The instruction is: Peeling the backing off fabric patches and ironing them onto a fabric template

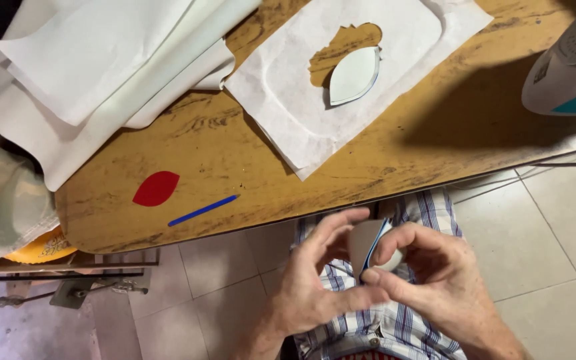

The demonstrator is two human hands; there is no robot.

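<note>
In the lower middle of the frame we see the left hand (315,287) and the right hand (435,280) close together above the lap, below the edge of the tabletop (248,160). Both have their grip closed on a small grey leaf-shaped piece (366,243) with a blue edge; the fingers pinch it from both sides and the thumbs meet near its lower tip.

On the tabletop, at the left, lie a red leaf-shaped piece (156,189) and, just beside it, a thin blue strip (203,210). In the upper middle a white sheet (281,87) has a leaf-shaped hole, and a pale leaf-shaped piece (355,75) lies there. At the upper right we see part of an iron (571,67). Folded white sheets (95,60) fill the upper left.
</note>
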